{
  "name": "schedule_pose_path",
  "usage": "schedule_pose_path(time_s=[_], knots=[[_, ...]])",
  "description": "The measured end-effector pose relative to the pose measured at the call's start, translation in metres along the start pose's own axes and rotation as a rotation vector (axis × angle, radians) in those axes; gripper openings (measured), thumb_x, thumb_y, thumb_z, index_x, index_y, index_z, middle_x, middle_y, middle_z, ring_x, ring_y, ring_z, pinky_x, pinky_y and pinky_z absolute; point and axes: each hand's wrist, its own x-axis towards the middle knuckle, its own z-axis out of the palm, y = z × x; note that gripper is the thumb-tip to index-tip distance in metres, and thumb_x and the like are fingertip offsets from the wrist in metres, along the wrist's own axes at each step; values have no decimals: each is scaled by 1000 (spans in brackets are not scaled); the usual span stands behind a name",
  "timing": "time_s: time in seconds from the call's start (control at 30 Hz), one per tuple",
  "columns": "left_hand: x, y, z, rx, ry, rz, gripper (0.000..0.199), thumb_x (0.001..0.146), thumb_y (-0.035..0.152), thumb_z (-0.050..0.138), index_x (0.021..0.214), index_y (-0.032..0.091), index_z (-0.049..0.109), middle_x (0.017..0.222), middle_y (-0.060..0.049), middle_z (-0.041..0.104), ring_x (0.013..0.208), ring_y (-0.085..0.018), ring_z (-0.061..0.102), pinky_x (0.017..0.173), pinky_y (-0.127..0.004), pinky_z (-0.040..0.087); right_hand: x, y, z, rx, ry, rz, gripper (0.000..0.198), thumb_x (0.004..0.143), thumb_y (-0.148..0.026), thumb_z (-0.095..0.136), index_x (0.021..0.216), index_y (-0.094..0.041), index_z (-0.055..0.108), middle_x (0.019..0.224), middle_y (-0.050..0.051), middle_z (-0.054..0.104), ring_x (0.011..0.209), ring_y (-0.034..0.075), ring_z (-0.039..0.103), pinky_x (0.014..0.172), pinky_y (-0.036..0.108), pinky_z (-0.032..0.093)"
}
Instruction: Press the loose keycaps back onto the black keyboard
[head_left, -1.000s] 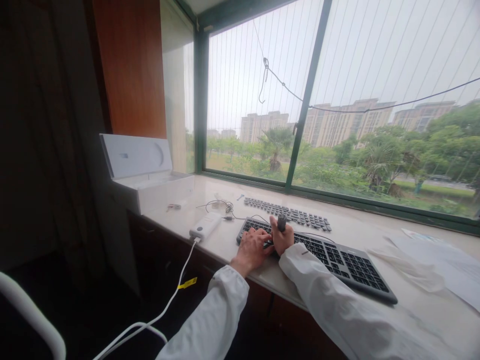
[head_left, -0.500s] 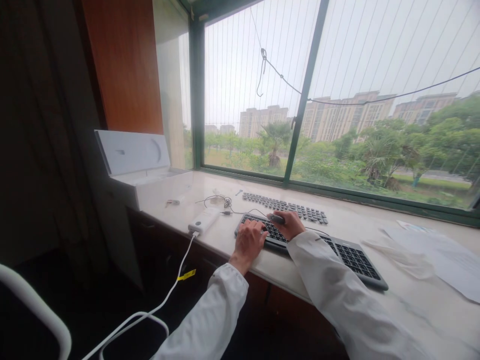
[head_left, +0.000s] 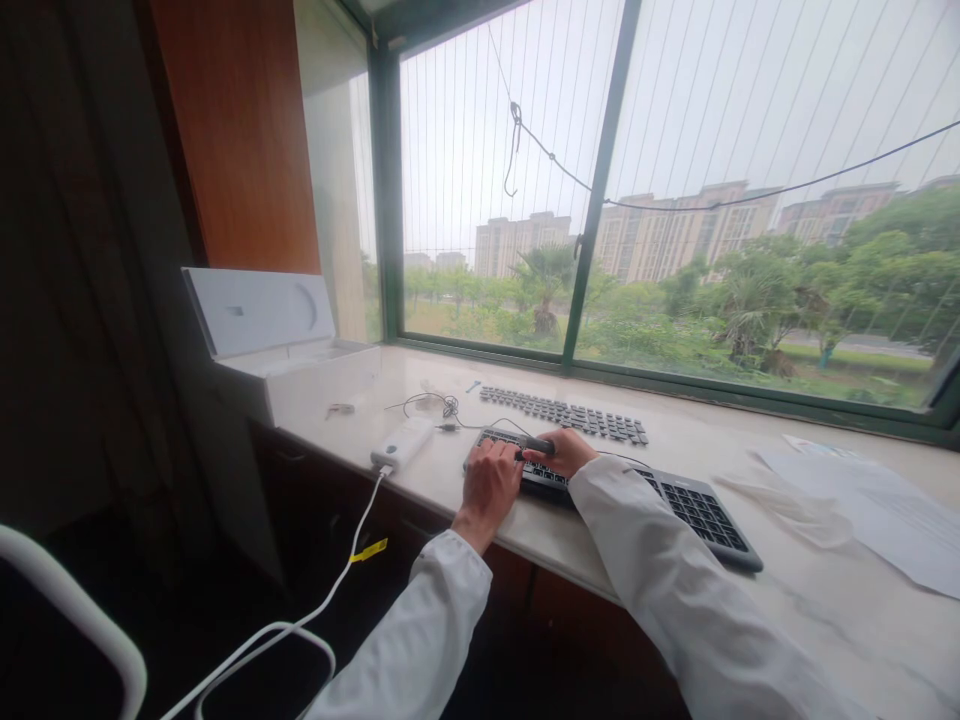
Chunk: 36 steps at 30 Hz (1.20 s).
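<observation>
Keyboard point(head_left: 701, 512), lower centre to lower right of frame, on worktop point(head_left: 431, 492). Right hand point(head_left: 568, 454) grips dark-handled tool point(head_left: 538, 446); left hand point(head_left: 491, 480) bent over keys, grip unclear. Risks: excess push could skid tool into left hand; wide swing could scatter loose keycaps point(head_left: 559, 410).

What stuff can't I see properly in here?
In the head view:
Keyboard: partly hidden under the left hand.
Dark tool: partly hidden by the right hand.
Box: bottom hidden by its front.
Papers: too small and blurred to read.
White cable: cut off by the bottom edge.
</observation>
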Motion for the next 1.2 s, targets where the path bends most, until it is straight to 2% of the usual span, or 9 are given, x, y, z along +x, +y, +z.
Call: schedule_pose_path(time_s=[0.23, 0.33, 0.47, 0.63, 0.73, 0.87, 0.97, 1.03, 1.2], knots=[[1, -2, 0, 13, 1, 49, 18, 90, 32, 52, 98, 22, 64, 93, -5, 64, 92, -23, 54, 79, -35, 42, -1, -4, 0, 142, -38, 105, 21, 49, -28, 77, 43, -17, 59, 36, -7, 42, 43, 6, 30, 43, 21, 19], [1, -2, 0, 14, 4, 48, 17, 90, 31, 53, 100, 23, 65, 93, -5, 64, 92, -22, 55, 79, -35, 42, -1, -1, 0, 69, -60, 48, 14, 55, -24, 74, 47, -18, 64, 38, -6, 47, 42, 7, 34, 44, 21, 22], [2, -3, 5, -19, 5, 12, 16, 87, 30, 58, 99, 24, 65, 96, -4, 65, 93, -21, 57, 80, -33, 43, -1, 7, -5, -234, -48, -10, 7, 62, -17, 70, 57, -21, 70, 47, -3, 56, 46, 9, 44, 48, 21, 28], [15, -13, 8, -102, 38, -101, 18, 88, 36, 55, 101, 26, 65, 100, -1, 67, 88, -17, 60, 74, -27, 44, -4, 12, -17, -697, -140, 91, 7, 70, -22, 65, 69, -22, 72, 65, 6, 66, 61, 17, 59, 54, 24, 36], [41, -22, 11, -57, 30, -149, 21, 89, 40, 53, 99, 26, 66, 99, -1, 69, 85, -17, 62, 73, -27, 44, -5, 9, -19, -804, -207, 129, 17, 75, -27, 57, 80, -22, 73, 79, 9, 70, 74, 23, 65, 60, 28, 42], [95, -38, 25, 21, -35, -109, 25, 85, 43, 55, 97, 25, 68, 94, -3, 71, 89, -20, 64, 78, -29, 45, -3, 5, -14, -837, -255, 162, 23, 77, -30, 54, 90, -23, 72, 87, 10, 70, 81, 25, 66, 65, 31, 46], [136, -52, 44, 55, -154, -55, 23, 81, 43, 59, 95, 28, 69, 94, 1, 71, 90, -20, 64, 80, -30, 47, -2, 3, -10, -844, -271, 156, 25, 77, -33, 54, 92, -22, 71, 88, 11, 70, 82, 27, 67, 68, 33, 47], [158, -61, 56, 66, -280, -26, 22, 79, 42, 60, 94, 28, 70, 96, 2, 71, 94, -20, 63, 82, -29, 47, -2, 2, -9, -846, -268, 135, 26, 77, -33, 54, 92, -21, 71, 88, 12, 70, 81, 28, 67, 67, 34, 48], [193, -73, 82, 50, -426, -8, 20, 73, 41, 67, 89, 29, 72, 93, 4, 72, 82, -15, 67, 76, -23, 49, -3, -1, -8, -850, -282, 109, 26, 77, -33, 53, 90, -20, 71, 87, 14, 70, 79, 29, 67, 65, 36, 49]])
